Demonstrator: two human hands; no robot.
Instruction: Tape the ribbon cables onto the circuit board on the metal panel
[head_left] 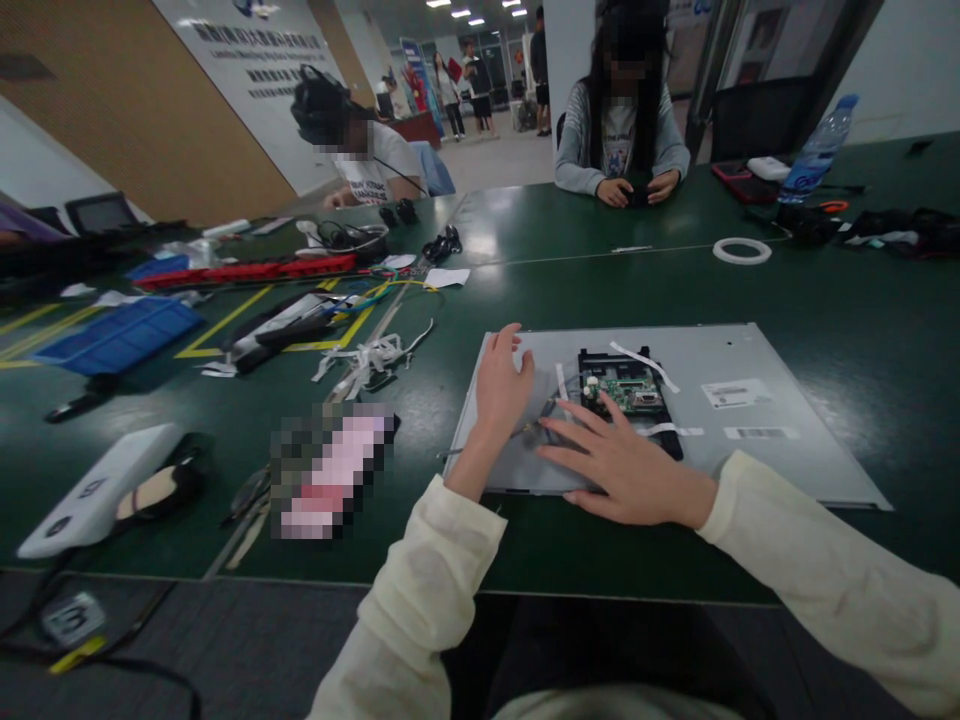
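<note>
A flat grey metal panel (720, 350) lies on the green table in front of me. Fixed to it is a black bracket holding a green circuit board (626, 393), with white tape strips (645, 367) around it. My left hand (504, 385) is over the panel's left part, thumb apart from the loosely curved fingers, nothing visible in it. Spread over the panel just below and left of the board are the fingers of my right hand (619, 462). Thin cables (534, 425) run between the two hands, partly hidden by the right fingers.
Left of the panel lie a blurred-out phone (337, 475), tangled white strips (371, 360), a white device (101, 490) and a blue tray (120, 330). A tape roll (742, 251) and a water bottle (819, 150) are beyond it. Two people sit across the table.
</note>
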